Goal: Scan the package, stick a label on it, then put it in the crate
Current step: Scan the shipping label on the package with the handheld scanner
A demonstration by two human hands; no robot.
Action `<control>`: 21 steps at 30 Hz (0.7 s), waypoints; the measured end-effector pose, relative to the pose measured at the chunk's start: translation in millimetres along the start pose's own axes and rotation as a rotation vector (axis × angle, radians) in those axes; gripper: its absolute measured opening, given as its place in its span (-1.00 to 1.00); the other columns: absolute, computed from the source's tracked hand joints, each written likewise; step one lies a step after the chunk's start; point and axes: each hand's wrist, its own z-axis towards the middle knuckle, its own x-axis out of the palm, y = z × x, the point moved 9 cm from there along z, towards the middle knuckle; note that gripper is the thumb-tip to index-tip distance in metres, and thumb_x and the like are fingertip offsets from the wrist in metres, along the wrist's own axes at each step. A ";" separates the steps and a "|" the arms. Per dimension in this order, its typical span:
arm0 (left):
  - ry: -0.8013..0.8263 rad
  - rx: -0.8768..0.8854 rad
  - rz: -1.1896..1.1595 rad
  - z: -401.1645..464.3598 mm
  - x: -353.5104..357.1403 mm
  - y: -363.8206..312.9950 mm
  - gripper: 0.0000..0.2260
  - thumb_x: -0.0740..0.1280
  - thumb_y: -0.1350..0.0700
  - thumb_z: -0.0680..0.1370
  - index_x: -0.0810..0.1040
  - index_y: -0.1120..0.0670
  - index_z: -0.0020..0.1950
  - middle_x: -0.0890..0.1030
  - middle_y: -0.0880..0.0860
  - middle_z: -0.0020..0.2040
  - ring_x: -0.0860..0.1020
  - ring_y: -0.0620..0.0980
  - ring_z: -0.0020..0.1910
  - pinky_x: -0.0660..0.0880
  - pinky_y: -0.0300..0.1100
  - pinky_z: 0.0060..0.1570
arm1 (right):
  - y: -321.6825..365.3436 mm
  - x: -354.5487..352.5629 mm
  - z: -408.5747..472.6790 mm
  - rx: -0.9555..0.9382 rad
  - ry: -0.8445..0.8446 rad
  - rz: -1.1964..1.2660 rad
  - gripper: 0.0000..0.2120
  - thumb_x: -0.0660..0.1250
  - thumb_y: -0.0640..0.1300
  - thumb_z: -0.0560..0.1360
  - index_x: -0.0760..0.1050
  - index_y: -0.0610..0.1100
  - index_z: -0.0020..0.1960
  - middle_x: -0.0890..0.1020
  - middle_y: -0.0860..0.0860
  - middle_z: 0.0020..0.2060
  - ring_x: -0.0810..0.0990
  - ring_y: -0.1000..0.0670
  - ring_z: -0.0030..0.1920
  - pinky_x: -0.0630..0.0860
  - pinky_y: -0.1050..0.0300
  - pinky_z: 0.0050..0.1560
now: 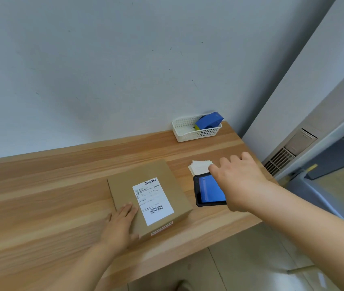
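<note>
A flat brown cardboard package [160, 173] lies mid-table, a white shipping label [153, 200] with barcodes on its top. My left hand [122, 223] rests flat on the package's near left corner, fingers together. A black handheld scanner [207, 191] with a lit blue screen lies on the table just right of the package. My right hand [238, 177] hovers over the scanner's far end, fingers spread, reaching onto a small stack of white label sheets [199, 165] behind it. Whether the fingertips pinch a sheet I cannot tell.
A white perforated plastic basket [196, 133] holding a blue box [208, 120] stands at the table's [51, 196] back right, against the wall. The table's right edge drops to a tiled floor with grey furniture beyond.
</note>
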 end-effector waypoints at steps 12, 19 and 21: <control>-0.010 0.024 0.007 -2.8 4.9 4.3 -0.26 0.25 -0.19 0.47 -0.06 -0.05 0.51 -0.08 -0.04 0.55 -0.09 -0.05 0.52 -0.10 0.06 0.45 | -1.5 -0.3 -15.6 -0.008 0.038 -0.031 -0.50 0.35 -0.19 0.35 0.28 -0.05 0.24 0.45 -0.05 0.04 0.40 -0.09 0.01 0.22 0.03 0.03; -0.011 0.032 0.020 -4.3 2.3 2.0 -0.24 0.25 -0.22 0.46 -0.07 -0.05 0.51 -0.09 -0.04 0.55 -0.09 -0.06 0.52 -0.10 0.05 0.46 | -4.9 4.5 -20.9 0.005 0.058 -0.011 -0.47 0.36 -0.20 0.33 0.28 -0.06 0.25 0.45 -0.06 0.08 0.42 -0.10 0.08 0.26 0.02 0.11; -0.009 0.036 0.021 -5.3 1.7 1.7 -0.25 0.25 -0.21 0.46 -0.07 -0.05 0.51 -0.09 -0.04 0.55 -0.09 -0.06 0.52 -0.10 0.04 0.46 | -4.4 5.3 -21.7 0.009 0.059 -0.010 -0.46 0.37 -0.19 0.33 0.27 -0.06 0.25 0.44 -0.06 0.08 0.42 -0.10 0.08 0.27 0.02 0.10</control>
